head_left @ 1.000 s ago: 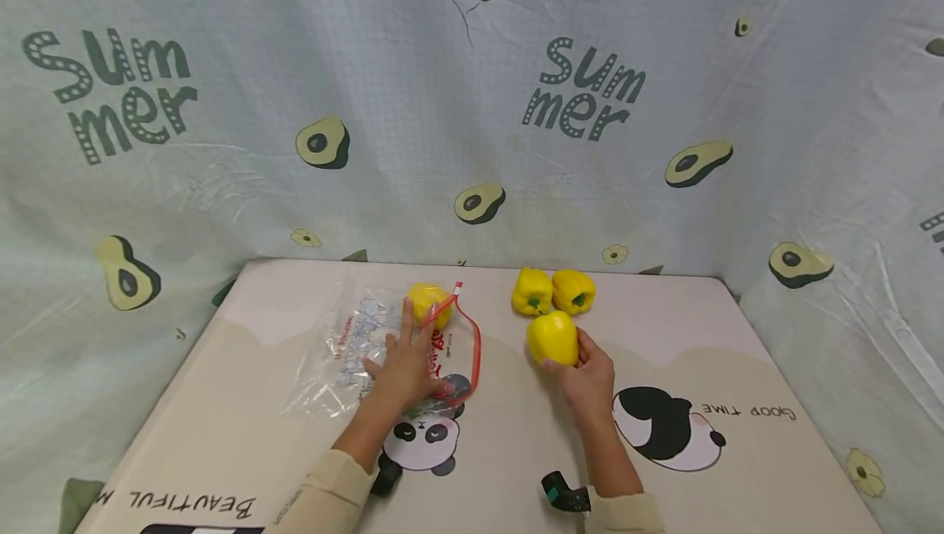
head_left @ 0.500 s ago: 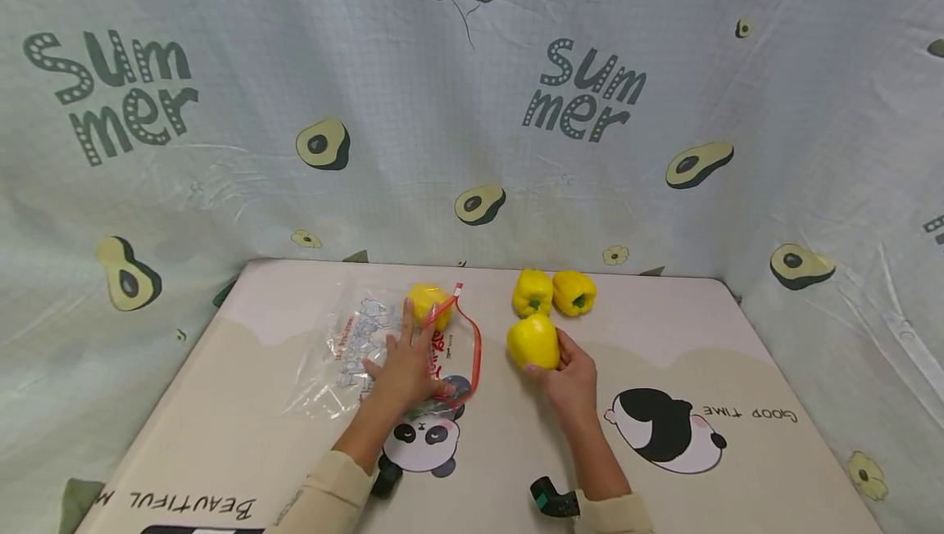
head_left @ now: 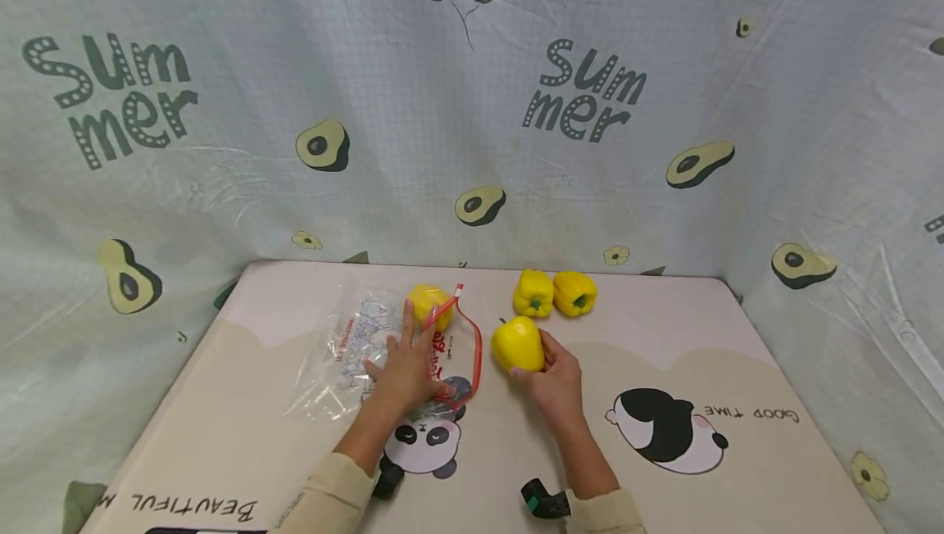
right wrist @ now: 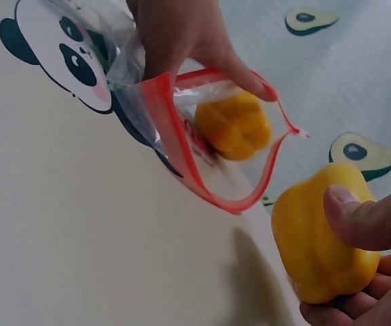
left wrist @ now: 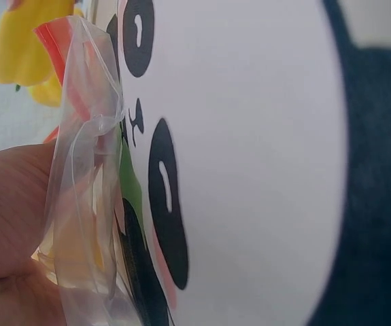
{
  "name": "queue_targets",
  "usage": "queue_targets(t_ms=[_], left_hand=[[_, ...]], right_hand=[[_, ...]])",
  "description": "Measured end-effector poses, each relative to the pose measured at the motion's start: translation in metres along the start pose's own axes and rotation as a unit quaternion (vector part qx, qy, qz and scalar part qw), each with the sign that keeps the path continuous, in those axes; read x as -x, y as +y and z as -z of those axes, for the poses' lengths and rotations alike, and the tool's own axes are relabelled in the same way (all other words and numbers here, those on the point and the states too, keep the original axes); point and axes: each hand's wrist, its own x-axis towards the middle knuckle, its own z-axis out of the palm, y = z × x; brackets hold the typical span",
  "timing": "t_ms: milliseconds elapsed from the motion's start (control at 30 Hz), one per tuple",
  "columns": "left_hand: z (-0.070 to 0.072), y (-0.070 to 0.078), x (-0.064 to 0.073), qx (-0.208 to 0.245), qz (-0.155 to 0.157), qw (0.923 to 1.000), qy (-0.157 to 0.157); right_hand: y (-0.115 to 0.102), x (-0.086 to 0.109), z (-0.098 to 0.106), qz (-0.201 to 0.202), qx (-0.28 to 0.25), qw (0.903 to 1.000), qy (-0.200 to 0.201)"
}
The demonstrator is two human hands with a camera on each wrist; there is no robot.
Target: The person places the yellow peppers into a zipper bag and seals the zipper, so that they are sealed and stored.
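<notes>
A yellow bell pepper (head_left: 518, 344) is in my right hand (head_left: 558, 382), thumb on one side and fingers round the other. It is held just right of a clear zip bag (head_left: 361, 346) with a red rim. My left hand (head_left: 404, 370) lies on the bag with straight, spread fingers, its thumb at the rim. In the right wrist view the bag's mouth gapes toward the held pepper, and the red rim (right wrist: 268, 180) forms a loop. Another yellow bell pepper (right wrist: 234, 125) shows through that mouth, inside the bag. The left fingertips are hidden in the left wrist view.
Two more yellow bell peppers (head_left: 533, 293) stand side by side at the back of the table, beyond my right hand. A patterned curtain (head_left: 413, 108) rises behind the table's far edge. Printed pandas (head_left: 422, 440) decorate the light table cover (head_left: 243, 411).
My right hand has moved left with the bell pepper, away from the two at the back and closer to the bag's mouth. The pepper has tilted. My left hand and the bag stay put.
</notes>
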Motion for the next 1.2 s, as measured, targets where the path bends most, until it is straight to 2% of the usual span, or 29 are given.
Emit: queue_targets(t_ms=[500,933,1200], left_hand=[[-0.003,0.001,-0.003,-0.003,0.003,1.0,0.003],[-0.001,0.001,0.0,-0.015,0.006,0.9999,0.005],[-0.002,0.001,-0.001,-0.02,0.013,0.9997,0.003]], right_hand=[[-0.002,0.003,-0.021,0.014,0.031,0.9993,-0.015],[-0.004,0.005,-0.039,0.027,0.035,0.9985,-0.033],[-0.005,0.004,-0.049,0.047,0.047,0.9971,-0.038]])
